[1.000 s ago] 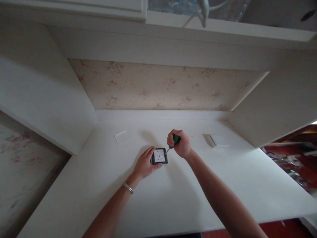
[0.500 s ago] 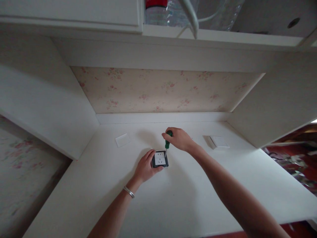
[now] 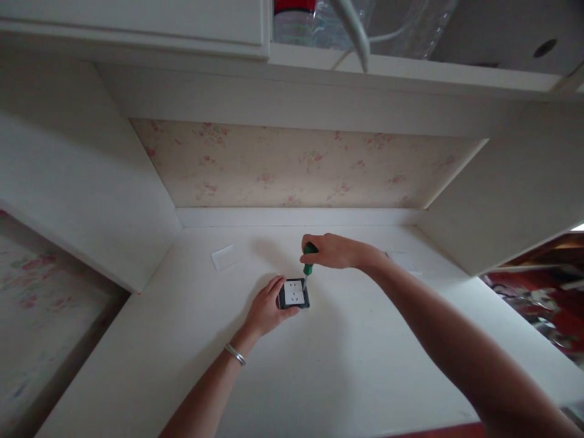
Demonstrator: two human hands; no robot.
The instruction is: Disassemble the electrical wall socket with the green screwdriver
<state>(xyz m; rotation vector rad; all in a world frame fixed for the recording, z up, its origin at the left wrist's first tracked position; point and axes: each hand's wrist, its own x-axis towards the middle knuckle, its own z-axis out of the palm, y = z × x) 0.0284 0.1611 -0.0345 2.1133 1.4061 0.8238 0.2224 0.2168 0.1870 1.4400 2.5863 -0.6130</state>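
A wall socket point(image 3: 294, 293) with a white face and a dark frame lies on the white desktop. My left hand point(image 3: 268, 309) grips its left side, thumb along the near edge and fingers at the far edge. My right hand point(image 3: 329, 250) is wrapped round the green handle of a screwdriver point(image 3: 308, 267). The shaft points down, and its tip meets the right side of the socket's dark frame. Whether the tip sits in a screw is too small to tell.
A thin white cover plate point(image 3: 225, 258) lies to the left on the desktop point(image 3: 283, 377). Another white piece point(image 3: 403, 261) is partly behind my right forearm. Overhead, a shelf point(image 3: 410, 68) holds plastic bottles and a hanging white cable point(image 3: 353, 30). Side panels point(image 3: 515, 182) flank the desk.
My right wrist and forearm have swung outward and up, turning the hand round the screwdriver handle; the forearm now partly covers the white piece at right. My left hand keeps its hold on the socket.
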